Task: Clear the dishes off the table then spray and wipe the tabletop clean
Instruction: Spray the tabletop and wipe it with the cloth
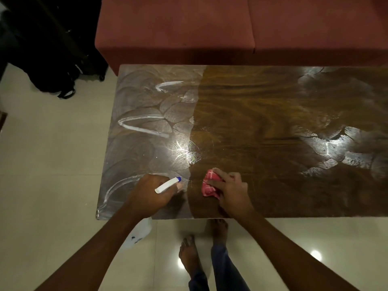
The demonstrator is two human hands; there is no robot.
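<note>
Head view: glossy wooden tabletop (252, 114) streaked with white foamy smears (142, 124).

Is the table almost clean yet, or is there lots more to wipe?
The dishes look done: none sit on the tabletop. In hand now: the left hand holds the spray bottle, and the right hand presses a red cloth on the near edge. Still left: white streaks cover the left side and smears the right. Only the middle looks clear, so roughly halfway.
</note>
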